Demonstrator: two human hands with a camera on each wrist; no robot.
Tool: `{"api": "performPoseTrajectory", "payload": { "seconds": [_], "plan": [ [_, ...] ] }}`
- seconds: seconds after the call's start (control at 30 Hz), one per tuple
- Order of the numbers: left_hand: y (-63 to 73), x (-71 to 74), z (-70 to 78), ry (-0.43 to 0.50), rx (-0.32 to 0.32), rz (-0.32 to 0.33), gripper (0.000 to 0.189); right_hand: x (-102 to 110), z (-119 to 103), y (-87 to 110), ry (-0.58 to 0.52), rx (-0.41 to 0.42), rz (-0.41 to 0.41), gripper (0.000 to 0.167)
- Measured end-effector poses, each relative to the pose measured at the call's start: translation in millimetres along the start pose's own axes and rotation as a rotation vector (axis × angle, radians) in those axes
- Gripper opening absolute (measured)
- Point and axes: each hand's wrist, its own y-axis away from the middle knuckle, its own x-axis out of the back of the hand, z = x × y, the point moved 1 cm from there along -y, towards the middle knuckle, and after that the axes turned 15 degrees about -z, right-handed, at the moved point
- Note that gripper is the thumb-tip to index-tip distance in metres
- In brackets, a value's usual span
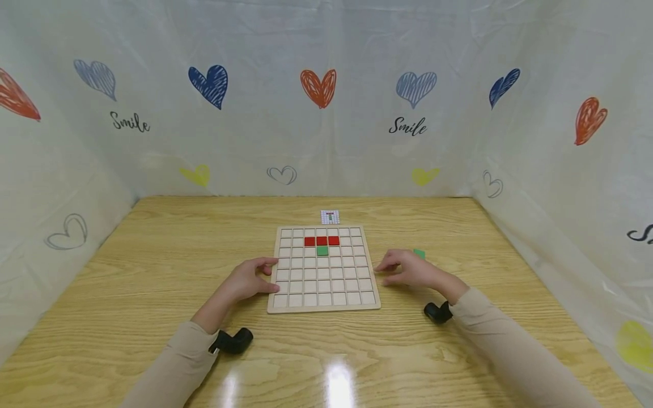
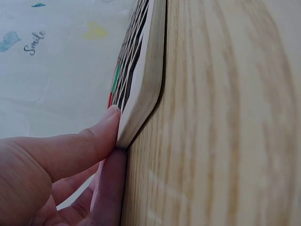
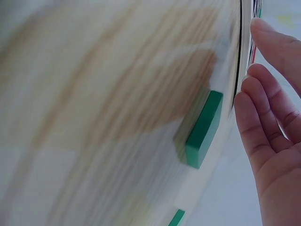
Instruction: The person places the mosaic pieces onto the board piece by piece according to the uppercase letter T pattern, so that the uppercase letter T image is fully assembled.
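A square wooden grid board (image 1: 323, 310) lies flat on the table. Three red tiles (image 1: 321, 241) form a row near its top, and one green tile (image 1: 322, 250) sits below the middle one. My left hand (image 1: 250, 279) touches the board's left edge; in the left wrist view its thumb (image 2: 87, 146) rests against the rim. Beside the right edge is my right hand (image 1: 410, 269), fingers loosely bent, holding nothing. Whether its fingertips touch the rim I cannot tell. Loose green tiles (image 3: 204, 129) lie by the right hand, partly hidden behind it in the head view.
A small printed card (image 1: 330, 217) with a red and green grid pattern lies just behind the board. White sheeting (image 1: 326, 147) with hearts encloses the table at the back and sides. Black wrist mounts (image 1: 234, 341) stick out from both sleeves.
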Motion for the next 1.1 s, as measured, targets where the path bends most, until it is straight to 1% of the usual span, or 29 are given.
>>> {"api": "performPoseTrajectory", "payload": {
  "seconds": [0.17, 0.4, 0.67, 0.9, 1.1],
  "plan": [
    [-1.0, 0.3, -1.1, -0.003, 0.006, 0.003, 0.061, 0, 1, 6.0, 0.018, -0.027, 0.007, 0.024],
    [-3.6, 1.6, -2.5, -0.004, 0.003, -0.001, 0.061, 4, 4, 14.9, 0.066, -0.037, 0.025, 0.024],
    [-5.3, 2.7, -2.7, 0.006, 0.006, 0.000, 0.061, 4, 12, 26.5, 0.024, -0.082, 0.030, 0.025],
    [-5.4, 2.9, -3.2, 0.002, 0.008, -0.004, 0.061, 4, 16, 36.6, -0.012, -0.061, 0.047, 0.024],
    [-3.7, 1.9, -2.2, 0.008, 0.005, -0.011, 0.061, 4, 19, 43.0, 0.002, -0.055, 0.060, 0.024]
  ]
}}
